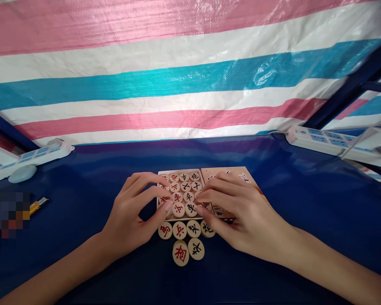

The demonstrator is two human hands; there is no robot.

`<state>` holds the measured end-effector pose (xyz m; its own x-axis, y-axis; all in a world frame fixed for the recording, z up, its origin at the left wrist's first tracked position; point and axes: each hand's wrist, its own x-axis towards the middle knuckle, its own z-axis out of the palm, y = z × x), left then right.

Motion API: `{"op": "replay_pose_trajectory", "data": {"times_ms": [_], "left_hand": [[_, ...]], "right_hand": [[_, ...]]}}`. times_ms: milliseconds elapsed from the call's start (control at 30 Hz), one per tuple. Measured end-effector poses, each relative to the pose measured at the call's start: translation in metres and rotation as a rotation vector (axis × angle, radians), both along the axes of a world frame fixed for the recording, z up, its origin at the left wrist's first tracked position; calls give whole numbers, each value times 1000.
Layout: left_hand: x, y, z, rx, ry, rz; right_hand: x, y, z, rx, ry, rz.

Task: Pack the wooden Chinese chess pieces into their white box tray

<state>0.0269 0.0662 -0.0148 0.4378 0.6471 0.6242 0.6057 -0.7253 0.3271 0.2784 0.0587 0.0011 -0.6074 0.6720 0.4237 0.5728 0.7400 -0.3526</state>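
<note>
An open white box (180, 219) holds rows of round wooden Chinese chess pieces (177, 197) with red and black characters. My left hand (133, 207) reaches over the box's left side, fingers apart and curved, their tips at the leftmost pieces. From the right, my right hand (241, 207) arches over the other side; its thumb and fingertips are apart at the right-hand pieces, partly hiding them. Several more pieces lie in front of the box, among them a red-marked piece (180, 253) and a black-marked piece (196, 248). The printed box lid (247, 180) lies under my right hand.
Power strips stand at the left (47, 153) and right (320, 140) of the blue table (114, 159). A pale rounded object (23, 173) and a yellow-handled tool (37, 206) lie at the left, beside a blurred patch. A striped plastic sheet (178, 80) hangs behind.
</note>
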Motion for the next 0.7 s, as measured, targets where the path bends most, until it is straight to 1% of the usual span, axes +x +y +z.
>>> {"op": "replay_pose_trajectory", "data": {"times_ms": [100, 167, 233, 300, 400, 467, 533, 600, 700], "left_hand": [[-4, 0, 1, 152, -32, 70], [-6, 0, 2, 201, -50, 93], [-7, -1, 3, 225, -50, 88], [-6, -6, 7, 257, -8, 70], [-4, -19, 16, 287, 79, 48], [-1, -33, 19, 262, 90, 67], [1, -50, 15, 198, 54, 117], [3, -69, 5, 92, -5, 186], [6, -95, -17, -126, -49, 316]], "right_hand": [[0, -3, 3, 6, -13, 35], [-1, -5, 3, 18, -22, 59], [-1, -7, 3, 37, -41, 76], [-1, -7, 4, 41, -73, 89], [3, -7, 8, 17, -92, 95], [8, -10, 11, 15, -61, 78], [11, -20, 11, 27, -1, 24], [11, -35, 5, 16, 59, -68], [6, -64, -15, -75, 145, -197]]}}
